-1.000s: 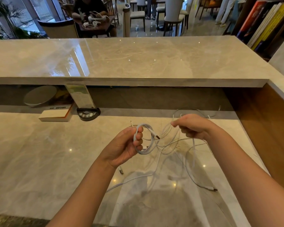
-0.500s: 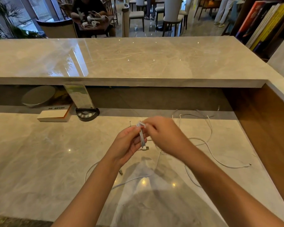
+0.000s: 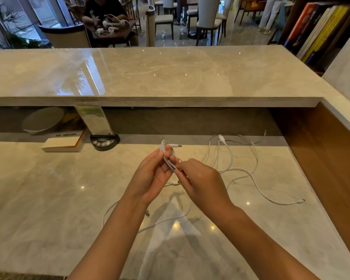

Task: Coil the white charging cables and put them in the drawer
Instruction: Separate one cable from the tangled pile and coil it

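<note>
Above the middle of the marble desk (image 3: pixel 49 199), the left hand (image 3: pixel 152 178) pinches a small coil of white cable (image 3: pixel 169 156) between thumb and fingers. The right hand (image 3: pixel 202 182) closes its fingertips on the coil's lower end. Loose white cables (image 3: pixel 249 174) sprawl to the right.

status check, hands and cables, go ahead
Left hand shut on small cable coil. Right hand pinching it too. Loose cables tangled on counter. No drawer in view.
</note>
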A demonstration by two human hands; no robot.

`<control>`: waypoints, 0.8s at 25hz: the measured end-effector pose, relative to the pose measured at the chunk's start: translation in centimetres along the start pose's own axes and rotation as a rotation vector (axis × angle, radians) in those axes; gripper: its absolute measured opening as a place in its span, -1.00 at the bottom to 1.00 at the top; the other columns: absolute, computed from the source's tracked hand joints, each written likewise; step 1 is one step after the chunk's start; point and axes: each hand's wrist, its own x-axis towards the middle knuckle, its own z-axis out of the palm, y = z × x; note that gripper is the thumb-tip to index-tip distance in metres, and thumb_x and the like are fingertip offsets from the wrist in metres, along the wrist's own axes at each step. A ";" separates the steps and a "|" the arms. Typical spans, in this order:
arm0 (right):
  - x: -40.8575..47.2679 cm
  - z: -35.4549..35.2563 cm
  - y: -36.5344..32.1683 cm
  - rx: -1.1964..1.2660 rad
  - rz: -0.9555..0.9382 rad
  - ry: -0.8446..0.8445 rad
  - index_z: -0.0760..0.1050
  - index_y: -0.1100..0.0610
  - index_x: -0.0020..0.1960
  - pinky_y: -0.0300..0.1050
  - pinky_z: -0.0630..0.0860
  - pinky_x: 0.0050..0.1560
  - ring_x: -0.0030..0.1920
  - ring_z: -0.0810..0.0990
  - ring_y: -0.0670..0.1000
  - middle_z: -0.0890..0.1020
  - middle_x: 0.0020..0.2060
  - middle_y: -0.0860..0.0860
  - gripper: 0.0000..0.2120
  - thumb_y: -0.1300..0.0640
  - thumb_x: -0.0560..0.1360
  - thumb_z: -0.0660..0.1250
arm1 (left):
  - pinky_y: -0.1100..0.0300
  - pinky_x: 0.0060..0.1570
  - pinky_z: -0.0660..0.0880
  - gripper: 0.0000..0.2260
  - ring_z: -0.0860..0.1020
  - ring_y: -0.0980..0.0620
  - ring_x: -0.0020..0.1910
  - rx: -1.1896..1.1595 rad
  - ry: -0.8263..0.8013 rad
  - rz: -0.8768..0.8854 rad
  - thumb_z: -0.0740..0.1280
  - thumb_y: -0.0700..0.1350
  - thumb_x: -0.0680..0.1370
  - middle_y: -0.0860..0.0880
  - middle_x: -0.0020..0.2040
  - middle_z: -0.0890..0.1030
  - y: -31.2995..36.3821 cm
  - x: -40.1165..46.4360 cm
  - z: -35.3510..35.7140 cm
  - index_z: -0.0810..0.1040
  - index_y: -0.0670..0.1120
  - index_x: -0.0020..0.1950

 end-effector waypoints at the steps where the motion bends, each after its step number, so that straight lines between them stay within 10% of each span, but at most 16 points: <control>1: -0.4 -0.1 0.5 0.027 -0.019 -0.015 0.59 0.12 -0.12 -0.16 0.50 -0.44 -0.40 0.54 -0.01 0.59 -0.37 -0.01 -0.77 0.06 0.51 0.19 | 0.24 -0.15 0.58 -0.82 0.54 0.13 -0.36 -0.043 -0.010 -0.001 0.10 -0.23 0.60 -0.02 -0.36 0.53 0.1 -0.1 -0.1 0.50 -0.16 -0.02; 7: 0.1 -3.0 2.9 0.936 0.669 -0.415 0.57 0.05 0.11 -0.37 0.45 -0.32 -0.40 0.55 -0.18 0.61 -0.45 -0.09 -0.74 0.15 0.43 0.42 | 0.14 -0.14 0.56 -0.88 0.49 0.08 -0.39 -0.313 -0.202 -0.188 0.30 -0.26 0.50 -0.05 -0.34 0.50 0.4 -0.5 -1.3 0.56 -0.23 0.00; 10: 0.9 -3.6 3.7 1.034 0.679 -0.502 0.53 0.06 0.17 -0.32 0.34 -0.37 -0.45 0.39 -0.18 0.52 -0.48 -0.12 -0.72 0.17 0.47 0.36 | 0.09 0.00 0.49 -0.76 0.53 -0.04 -0.25 -0.384 -0.265 -0.282 0.09 -0.25 0.62 -0.16 -0.22 0.54 -0.6 -0.6 -1.3 0.48 -0.32 0.13; 15: 0.9 -3.1 3.2 1.134 0.677 -0.391 0.59 0.14 -0.23 -0.31 0.28 -0.41 -0.45 0.32 -0.12 0.40 -0.44 0.03 -0.82 0.28 0.50 0.29 | 0.05 -0.11 0.55 -0.79 0.55 -0.09 -0.31 -0.437 -0.240 -0.305 0.22 -0.33 0.55 -0.20 -0.27 0.54 -0.8 -0.7 -0.9 0.48 -0.41 0.13; 20: 0.9 -1.7 2.1 1.306 0.822 -0.230 0.51 0.25 -0.22 -0.37 0.23 -0.52 -0.56 0.26 -0.16 0.38 -0.50 0.00 -0.84 0.33 0.52 0.23 | 0.12 -0.11 0.62 -0.74 0.57 0.13 -0.44 -0.356 0.033 -0.049 0.28 -0.14 0.44 -0.03 -0.44 0.55 -2.4 -0.8 0.8 0.60 -0.26 0.00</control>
